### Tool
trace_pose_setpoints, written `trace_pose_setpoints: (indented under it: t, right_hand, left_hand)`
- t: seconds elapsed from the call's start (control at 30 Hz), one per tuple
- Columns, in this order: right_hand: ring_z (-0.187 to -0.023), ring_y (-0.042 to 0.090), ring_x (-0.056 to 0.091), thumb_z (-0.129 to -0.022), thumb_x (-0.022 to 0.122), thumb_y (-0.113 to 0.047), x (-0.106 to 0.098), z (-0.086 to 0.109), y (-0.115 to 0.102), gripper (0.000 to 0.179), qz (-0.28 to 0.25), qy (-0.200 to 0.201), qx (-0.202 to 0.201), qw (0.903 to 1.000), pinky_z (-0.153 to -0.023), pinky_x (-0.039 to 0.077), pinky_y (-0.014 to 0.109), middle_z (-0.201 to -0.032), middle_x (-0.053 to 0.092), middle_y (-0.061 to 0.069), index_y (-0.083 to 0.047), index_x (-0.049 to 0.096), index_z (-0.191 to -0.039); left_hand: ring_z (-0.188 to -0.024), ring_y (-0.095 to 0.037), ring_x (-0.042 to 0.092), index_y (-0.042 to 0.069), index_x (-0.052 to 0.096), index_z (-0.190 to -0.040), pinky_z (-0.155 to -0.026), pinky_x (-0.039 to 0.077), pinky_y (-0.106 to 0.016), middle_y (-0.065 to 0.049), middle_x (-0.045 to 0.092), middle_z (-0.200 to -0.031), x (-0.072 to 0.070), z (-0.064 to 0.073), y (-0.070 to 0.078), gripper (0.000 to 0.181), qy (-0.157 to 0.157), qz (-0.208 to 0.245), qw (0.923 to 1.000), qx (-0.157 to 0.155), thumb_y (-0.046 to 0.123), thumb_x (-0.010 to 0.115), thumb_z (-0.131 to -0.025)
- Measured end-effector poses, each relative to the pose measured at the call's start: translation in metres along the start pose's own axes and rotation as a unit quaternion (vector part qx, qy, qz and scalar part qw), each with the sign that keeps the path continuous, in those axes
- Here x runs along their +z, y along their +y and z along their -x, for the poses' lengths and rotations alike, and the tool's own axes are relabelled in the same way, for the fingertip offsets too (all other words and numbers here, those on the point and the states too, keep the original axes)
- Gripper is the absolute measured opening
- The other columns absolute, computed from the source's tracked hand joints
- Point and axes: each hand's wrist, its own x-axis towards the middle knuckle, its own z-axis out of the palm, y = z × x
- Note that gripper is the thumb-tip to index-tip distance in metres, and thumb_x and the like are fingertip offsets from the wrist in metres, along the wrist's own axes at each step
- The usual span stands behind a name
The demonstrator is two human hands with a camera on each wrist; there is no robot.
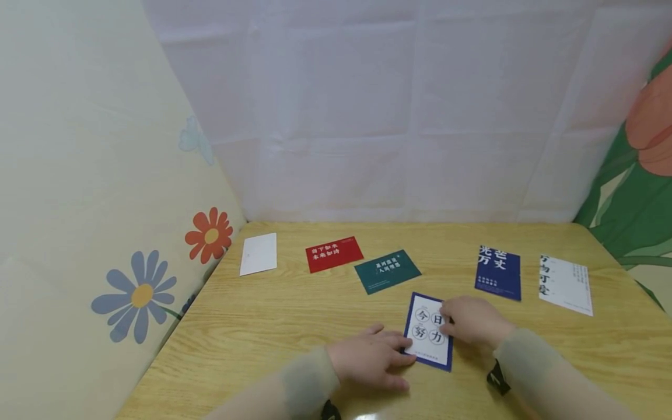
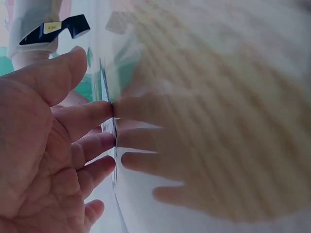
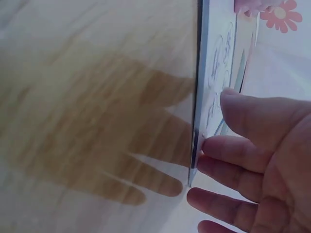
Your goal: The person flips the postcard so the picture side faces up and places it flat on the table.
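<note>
A white card with a dark blue border point(image 1: 427, 347) and large circled characters lies face up on the wooden table. At its left edge is my left hand point(image 1: 370, 357), palm down, fingers spread and fairly straight. Two of those fingertips point(image 2: 109, 141) reach the card's edge in the left wrist view. From the other side my right hand point(image 1: 475, 319) comes in, its fingertips overlapping the upper right part of the card. In the right wrist view the right thumb point(image 3: 231, 104) stands apart from the fingers, which meet the card's edge with little bend.
Behind the hands lie a white card point(image 1: 258, 254), a red card point(image 1: 334, 255) and a green card point(image 1: 383, 280). Farther right are a dark blue card point(image 1: 497, 283) and a white printed card point(image 1: 564, 289). A pale cloth point(image 1: 336, 116) hangs at the table's back edge.
</note>
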Motion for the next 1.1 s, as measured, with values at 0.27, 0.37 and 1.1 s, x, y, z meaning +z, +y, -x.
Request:
trace_pose_setpoints:
  t: [0.27,0.37,1.1]
  right_hand:
    - [-0.121,0.039,0.052,-0.090,0.066,-0.029,0.009,0.005,0.002,0.042,0.043,0.012,-0.020,0.9988,-0.102,0.036,0.057,-0.130,0.058,0.016,-0.004,0.064,-0.123]
    - [-0.119,0.036,0.055,-0.089,0.067,-0.030,0.014,0.009,-0.002,0.039,0.062,0.019,-0.040,0.9971,-0.100,0.038,0.056,-0.128,0.060,0.013,-0.007,0.066,-0.120]
    - [-0.114,0.036,0.058,-0.095,0.056,-0.017,0.027,0.050,-0.041,0.029,0.083,-0.019,-0.024,0.9961,-0.101,0.037,0.056,-0.127,0.062,0.011,-0.009,0.067,-0.121]
  left_hand:
    - [-0.138,-0.008,0.032,0.031,0.045,-0.143,-0.114,0.021,-0.041,0.008,0.037,-0.150,-0.001,-0.011,0.006,0.056,-0.006,-0.007,1.0000,0.002,0.058,0.047,-0.094]
    - [-0.138,-0.008,0.032,0.032,0.045,-0.143,-0.114,0.020,-0.043,0.010,0.036,-0.151,-0.002,-0.014,0.006,0.056,-0.013,0.001,0.9999,-0.005,0.058,0.048,-0.094]
    - [-0.140,-0.009,0.028,0.033,0.043,-0.144,-0.115,0.017,-0.047,0.010,0.035,-0.151,-0.007,-0.029,0.008,0.060,0.010,-0.034,0.9991,-0.023,0.061,0.047,-0.092]
